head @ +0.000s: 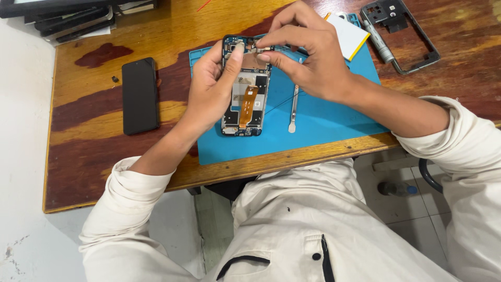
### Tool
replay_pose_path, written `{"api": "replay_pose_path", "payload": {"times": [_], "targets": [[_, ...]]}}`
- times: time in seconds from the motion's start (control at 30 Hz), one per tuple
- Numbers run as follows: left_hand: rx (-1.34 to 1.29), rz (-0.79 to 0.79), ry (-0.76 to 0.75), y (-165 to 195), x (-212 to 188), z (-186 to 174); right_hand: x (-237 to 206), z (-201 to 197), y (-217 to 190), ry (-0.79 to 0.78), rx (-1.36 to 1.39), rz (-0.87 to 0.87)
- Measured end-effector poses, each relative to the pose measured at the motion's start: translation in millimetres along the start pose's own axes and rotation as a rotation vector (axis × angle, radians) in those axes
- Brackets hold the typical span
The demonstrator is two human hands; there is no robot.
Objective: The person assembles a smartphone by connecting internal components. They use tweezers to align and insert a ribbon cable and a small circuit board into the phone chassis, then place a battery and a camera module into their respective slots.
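Over blue mat (pixel 323 117), both hands' fingers (pixel 271 56) pinch opened phone (pixel 245 89).

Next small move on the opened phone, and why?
Probably lift the small part pinched in the right hand clear of the top edge of the opened phone. The fingertips already grip it there, and the left hand braces the phone's side above the blue mat.
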State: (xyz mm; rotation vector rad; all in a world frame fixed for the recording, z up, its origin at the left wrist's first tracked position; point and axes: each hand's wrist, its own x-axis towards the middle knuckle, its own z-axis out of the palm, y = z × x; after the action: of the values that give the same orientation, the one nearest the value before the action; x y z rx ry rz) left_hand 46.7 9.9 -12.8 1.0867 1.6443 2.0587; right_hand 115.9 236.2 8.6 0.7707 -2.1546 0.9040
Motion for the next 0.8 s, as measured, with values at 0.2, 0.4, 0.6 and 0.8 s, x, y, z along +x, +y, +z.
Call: {"api": "replay_pose_path", "payload": {"times": [0.2, 0.4, 0.6, 0.8], "targets": [[0.05, 0.05, -0.011, 3.4, -0.1, 1.3, -0.1, 3.3, -2.0, 0.004, 0.218, 0.174], [0.023, 0.053, 0.007, 4.5, -1.1, 1.2, -2.8, 9.9, 0.6, -0.065, 0.412, 0.343], [-0.03, 0.031, 0.038, 10.6, -1.6, 2.7, -6.2, 10.6, -0.8, -0.076, 0.478, 0.382], [0.04, 0.006, 0.036, 13.5, -1.7, 1.4, -7.8, 11.7, -0.8, -0.062, 0.522, 0.347]]}}
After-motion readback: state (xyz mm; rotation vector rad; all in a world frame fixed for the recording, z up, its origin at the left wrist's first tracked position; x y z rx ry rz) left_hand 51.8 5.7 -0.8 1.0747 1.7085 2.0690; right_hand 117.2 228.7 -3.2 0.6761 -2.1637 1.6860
